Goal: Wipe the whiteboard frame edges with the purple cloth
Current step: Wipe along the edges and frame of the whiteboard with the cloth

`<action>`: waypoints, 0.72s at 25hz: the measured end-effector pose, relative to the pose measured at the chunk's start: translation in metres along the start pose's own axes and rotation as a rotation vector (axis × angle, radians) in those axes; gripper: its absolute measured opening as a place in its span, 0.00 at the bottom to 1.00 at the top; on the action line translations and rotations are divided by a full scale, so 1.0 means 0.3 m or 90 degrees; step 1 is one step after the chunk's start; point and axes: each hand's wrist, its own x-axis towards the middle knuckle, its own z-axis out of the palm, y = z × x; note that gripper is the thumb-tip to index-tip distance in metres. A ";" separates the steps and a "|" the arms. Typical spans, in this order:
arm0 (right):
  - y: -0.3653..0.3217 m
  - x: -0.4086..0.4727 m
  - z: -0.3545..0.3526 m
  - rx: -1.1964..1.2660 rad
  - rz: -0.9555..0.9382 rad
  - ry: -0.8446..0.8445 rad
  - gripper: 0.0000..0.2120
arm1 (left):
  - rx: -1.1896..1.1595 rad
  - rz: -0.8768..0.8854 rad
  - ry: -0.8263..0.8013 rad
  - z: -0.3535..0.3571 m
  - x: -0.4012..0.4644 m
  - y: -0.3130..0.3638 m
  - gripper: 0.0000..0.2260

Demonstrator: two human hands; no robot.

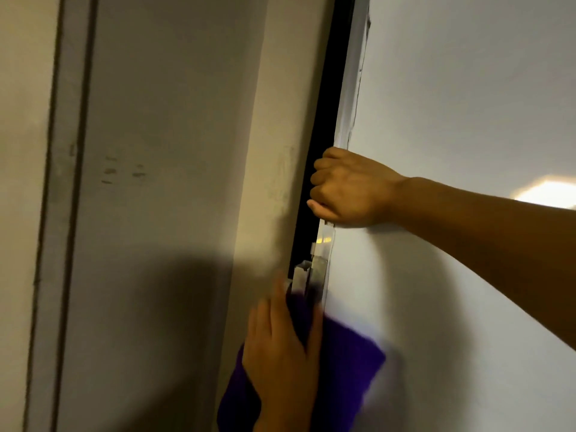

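The whiteboard (452, 120) fills the right half of the head view. Its grey metal frame edge (352, 88) runs steeply from top to bottom, with a dark gap behind it. My right hand (346, 188) is wrapped around that frame edge at mid-height, fingers curled behind it. Lower down, my left hand (280, 347) presses the purple cloth (346, 369) against the frame edge, the cloth folded over the edge and spreading onto the board face. A metal bracket (311, 269) shows on the frame between my two hands.
A beige wall (171, 151) lies left of the board, with a grey vertical trim strip (65, 182) further left. A ceiling light reflects on the board (545, 191) at the right. My shadow darkens the wall at lower left.
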 end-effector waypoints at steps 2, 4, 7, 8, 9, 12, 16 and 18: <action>0.001 -0.001 -0.017 0.016 0.003 0.006 0.23 | -0.010 -0.019 0.031 0.018 0.128 0.040 0.26; -0.004 0.008 -0.024 0.032 -0.017 -0.004 0.21 | -0.016 -0.007 0.029 0.036 0.229 0.085 0.24; 0.033 0.019 -0.059 0.056 -0.070 -0.053 0.17 | -0.124 -0.052 -0.039 0.073 0.310 0.113 0.18; 0.051 0.022 -0.070 0.042 -0.086 -0.061 0.17 | -0.146 -0.082 -0.067 0.078 0.320 0.114 0.16; 0.062 0.024 -0.078 0.030 -0.093 -0.063 0.18 | -0.125 -0.090 -0.079 0.081 0.325 0.115 0.13; 0.049 0.015 -0.073 0.065 -0.071 -0.077 0.19 | -0.082 -0.116 -0.138 0.074 0.305 0.118 0.06; 0.039 0.000 -0.093 0.082 -0.043 -0.070 0.19 | -0.239 -0.084 -0.219 0.002 0.260 0.063 0.06; 0.046 -0.011 -0.101 0.072 -0.038 -0.046 0.18 | -0.307 -0.076 -0.346 -0.029 0.224 0.036 0.11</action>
